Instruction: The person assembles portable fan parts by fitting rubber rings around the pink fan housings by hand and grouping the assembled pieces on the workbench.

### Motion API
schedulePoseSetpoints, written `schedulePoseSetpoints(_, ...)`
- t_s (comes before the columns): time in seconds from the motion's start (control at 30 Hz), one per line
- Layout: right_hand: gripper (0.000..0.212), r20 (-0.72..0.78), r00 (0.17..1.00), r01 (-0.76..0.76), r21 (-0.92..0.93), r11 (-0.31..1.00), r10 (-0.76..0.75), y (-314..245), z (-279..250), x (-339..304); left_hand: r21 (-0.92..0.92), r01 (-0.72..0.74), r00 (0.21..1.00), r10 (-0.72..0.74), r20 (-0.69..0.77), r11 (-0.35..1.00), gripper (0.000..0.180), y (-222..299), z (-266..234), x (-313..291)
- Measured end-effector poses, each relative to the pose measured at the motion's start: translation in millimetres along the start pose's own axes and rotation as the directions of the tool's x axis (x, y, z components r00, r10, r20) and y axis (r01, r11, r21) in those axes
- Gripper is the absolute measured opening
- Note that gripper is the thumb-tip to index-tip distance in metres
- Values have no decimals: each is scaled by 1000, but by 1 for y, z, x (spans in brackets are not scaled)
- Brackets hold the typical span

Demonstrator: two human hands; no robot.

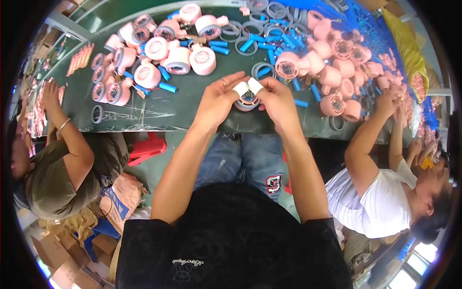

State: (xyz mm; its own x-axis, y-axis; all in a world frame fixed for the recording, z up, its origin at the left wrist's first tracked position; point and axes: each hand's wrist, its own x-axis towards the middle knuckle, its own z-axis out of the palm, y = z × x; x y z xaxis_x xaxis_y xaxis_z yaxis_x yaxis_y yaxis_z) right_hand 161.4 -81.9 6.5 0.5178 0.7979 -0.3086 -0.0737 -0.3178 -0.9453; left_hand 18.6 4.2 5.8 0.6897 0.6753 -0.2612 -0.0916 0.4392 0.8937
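Between my two hands at the table's front edge is a small round fan head (pixel 247 107) with a grey ring round its rim and a dark inside. My left hand (pixel 217 100) grips its left side, the thumb pressed onto the top. From the other side my right hand (pixel 279 102) holds it the same way. Both thumbs wear white coverings. Much of the fan's body is hidden under my fingers. Just beyond my hands lie a loose grey ring (pixel 264 65) and a blue cylindrical battery (pixel 263 72).
Pink fans (pixel 157 48) crowd the table's left, and another heap of pink fans (pixel 330 76) its right. More grey rings (pixel 276 10) and blue batteries (pixel 248 45) lie at the back. One person (pixel 72 164) works at left, another in white (pixel 380 197) at right.
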Motion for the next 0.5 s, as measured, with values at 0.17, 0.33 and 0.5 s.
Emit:
schedulePoseSetpoints(0.17,14,115,980,-183,165,969,165,12,-14,17,119,-251,965,239,106,960,64,-30,-4,5)
schedulePoseSetpoints(0.33,34,248,954,-226,220,949,170,-14,-21,-3,458,-379,923,364,124,804,76,11,7,-26)
schedulePoseSetpoints(0.5,65,265,960,6,303,953,-91,-6,-19,-8,514,-415,899,427,102,751,60,45,4,-34)
